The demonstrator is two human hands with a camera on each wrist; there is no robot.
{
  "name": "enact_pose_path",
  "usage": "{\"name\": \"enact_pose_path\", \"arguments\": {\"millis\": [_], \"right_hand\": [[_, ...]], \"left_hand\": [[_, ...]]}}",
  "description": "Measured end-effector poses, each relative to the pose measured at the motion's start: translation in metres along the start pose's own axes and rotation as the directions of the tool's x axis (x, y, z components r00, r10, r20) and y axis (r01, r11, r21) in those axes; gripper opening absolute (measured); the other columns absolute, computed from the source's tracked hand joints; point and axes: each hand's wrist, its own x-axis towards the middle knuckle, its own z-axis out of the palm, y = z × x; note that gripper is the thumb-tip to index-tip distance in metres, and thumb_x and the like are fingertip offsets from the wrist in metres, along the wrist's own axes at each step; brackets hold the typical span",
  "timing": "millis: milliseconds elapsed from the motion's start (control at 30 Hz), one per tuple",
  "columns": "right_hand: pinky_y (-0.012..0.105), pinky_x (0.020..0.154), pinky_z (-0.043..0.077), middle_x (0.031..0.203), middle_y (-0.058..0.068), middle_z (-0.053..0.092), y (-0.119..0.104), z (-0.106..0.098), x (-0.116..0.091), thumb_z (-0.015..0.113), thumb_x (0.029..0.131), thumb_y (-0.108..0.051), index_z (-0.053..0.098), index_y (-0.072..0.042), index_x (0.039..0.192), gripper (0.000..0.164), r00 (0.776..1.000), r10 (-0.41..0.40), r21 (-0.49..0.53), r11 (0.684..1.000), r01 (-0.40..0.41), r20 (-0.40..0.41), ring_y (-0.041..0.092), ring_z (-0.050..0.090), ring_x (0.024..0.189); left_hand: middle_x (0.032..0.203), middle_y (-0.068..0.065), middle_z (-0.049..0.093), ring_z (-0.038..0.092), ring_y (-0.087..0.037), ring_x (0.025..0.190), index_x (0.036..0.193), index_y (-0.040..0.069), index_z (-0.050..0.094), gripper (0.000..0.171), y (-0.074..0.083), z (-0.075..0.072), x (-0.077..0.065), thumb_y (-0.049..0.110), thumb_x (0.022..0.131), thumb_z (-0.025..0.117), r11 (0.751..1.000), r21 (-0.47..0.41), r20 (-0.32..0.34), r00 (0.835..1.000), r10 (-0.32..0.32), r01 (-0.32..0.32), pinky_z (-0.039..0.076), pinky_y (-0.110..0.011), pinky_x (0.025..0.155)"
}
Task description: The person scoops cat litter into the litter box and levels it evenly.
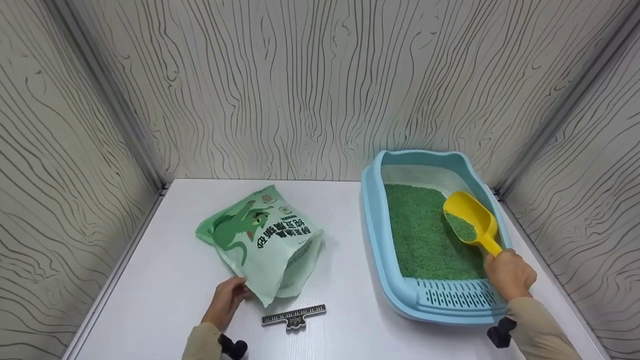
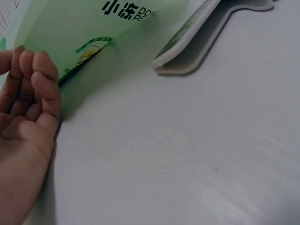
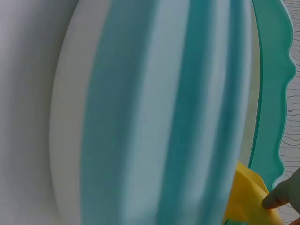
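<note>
My right hand (image 1: 510,274) grips the handle of a yellow litter scoop (image 1: 467,210), which carries some green cat litter. The scoop is tilted over the light blue litter box (image 1: 375,230), inside its right part. A layer of green litter (image 1: 425,235) covers the box floor. At the left, my left hand (image 1: 227,300) pinches the lower left edge of a pale green cat litter bag (image 1: 265,240), close to its open mouth. The bag lies on its side with the mouth toward me. In the left wrist view, the left hand's fingers (image 2: 44,84) are curled at the bag's edge.
A bag clip (image 1: 294,317) with a piano-key pattern lies just in front of the bag's mouth. The box has a slotted step (image 1: 457,294) at its near end. Wood-grain panels (image 1: 270,90) enclose the white table (image 1: 345,280) at the back and sides.
</note>
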Motion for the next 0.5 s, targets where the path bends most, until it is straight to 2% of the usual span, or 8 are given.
{"name": "enact_pose_path", "arguments": {"millis": [133,500], "right_hand": [[0.038,0.048,0.034,0.065,0.017,0.045,-0.010,0.003,0.010,0.041,0.091,-0.017,0.047,0.012,0.085,0.031,1.000,0.020,0.008,1.000,-0.020,0.009,0.028,0.046,0.055],[0.042,0.051,0.039,0.078,0.033,0.052,-0.017,0.018,0.024,0.043,0.089,-0.007,0.046,0.018,0.092,0.026,1.000,0.007,-0.018,1.000,-0.007,-0.030,0.044,0.056,0.068]], "left_hand": [[0.086,0.002,0.054,0.052,-0.013,0.084,0.097,0.006,0.056,0.020,0.000,-0.001,0.001,0.025,0.095,0.049,1.000,0.002,-0.001,1.000,-0.001,0.001,0.048,-0.026,0.079],[0.083,0.004,0.055,0.053,-0.012,0.082,0.091,0.009,0.057,0.016,0.001,0.000,0.000,0.024,0.095,0.051,1.000,0.007,0.023,1.000,0.016,-0.016,0.049,-0.024,0.079]]}}
